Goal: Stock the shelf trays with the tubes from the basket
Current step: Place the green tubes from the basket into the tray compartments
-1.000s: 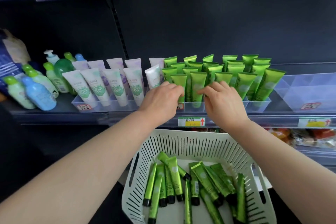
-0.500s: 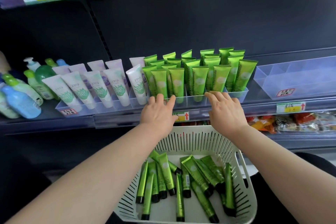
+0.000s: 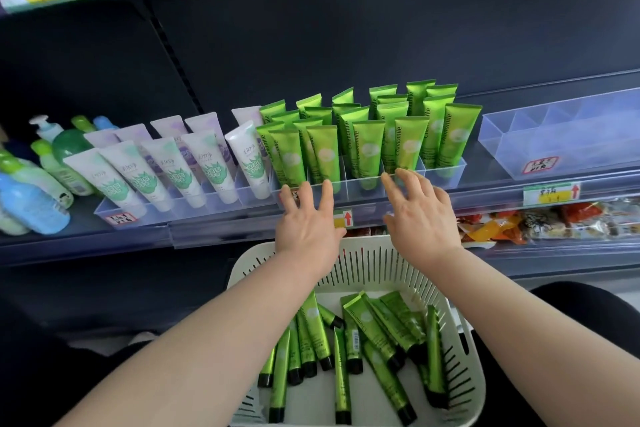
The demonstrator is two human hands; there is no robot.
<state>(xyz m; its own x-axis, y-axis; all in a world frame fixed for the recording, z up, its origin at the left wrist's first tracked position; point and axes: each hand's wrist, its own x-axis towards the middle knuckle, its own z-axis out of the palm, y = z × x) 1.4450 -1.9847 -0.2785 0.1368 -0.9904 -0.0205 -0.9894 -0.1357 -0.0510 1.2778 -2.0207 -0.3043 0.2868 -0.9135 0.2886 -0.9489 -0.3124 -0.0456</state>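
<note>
White basket [image 3: 249, 260] is sitting nearest, holding loose green tubes [image 3: 363, 333]. Left hand [image 3: 308, 222] and right hand [image 3: 420, 215], fingers spread, gripping nothing, are hovering apart at the clear tray's front rim [image 3: 360, 184], possibly touching it. Upright tubes [image 3: 367, 146] are standing just behind. A second tray [image 3: 561, 146] is lying rightward.

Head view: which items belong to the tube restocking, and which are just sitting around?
Job: green tubes in the basket, white basket, clear tray of upright green tubes, left hand, right hand.
Bystanders: white tubes, bottles, snack packets, price labels.
</note>
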